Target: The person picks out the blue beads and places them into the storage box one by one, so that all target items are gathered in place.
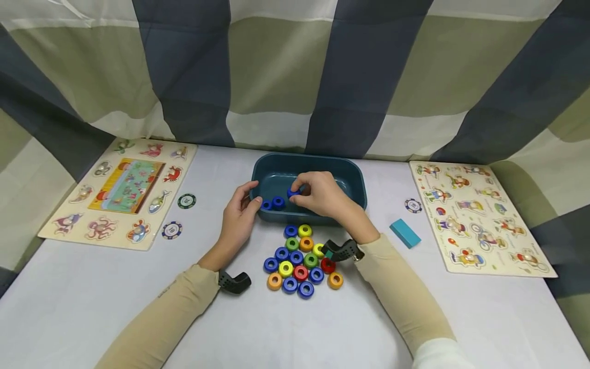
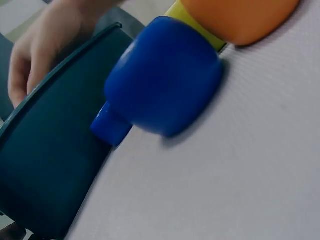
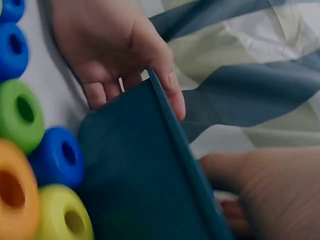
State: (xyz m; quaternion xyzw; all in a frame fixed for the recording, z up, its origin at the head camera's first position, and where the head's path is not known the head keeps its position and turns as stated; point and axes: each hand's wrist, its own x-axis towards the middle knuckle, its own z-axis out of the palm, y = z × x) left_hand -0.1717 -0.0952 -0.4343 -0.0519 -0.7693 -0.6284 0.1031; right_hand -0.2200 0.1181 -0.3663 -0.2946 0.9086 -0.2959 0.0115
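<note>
A dark teal plastic tray (image 1: 272, 166) stands before the curtain. My left hand (image 1: 238, 215) holds its left end, with the thumb over the rim and the other fingers along the outside; the right wrist view shows this left hand (image 3: 117, 55) too. Over the inside of the tray, my right hand (image 1: 324, 193) pinches a blue ring (image 1: 291, 193) between thumb and fingers. Two more blue rings lie in the tray near the left thumb, one of them a blue ring (image 1: 278, 203). In the right wrist view the tray wall (image 3: 135, 165) hides the right fingertips.
In front of the tray lie several blue, yellow, green, orange and red rings (image 1: 296, 258). A teal block (image 1: 405, 233) and a poker chip (image 1: 413, 205) are to the right, beside a picture puzzle board (image 1: 479, 215). Another puzzle board (image 1: 115, 200) and two chips (image 1: 172, 230) are left.
</note>
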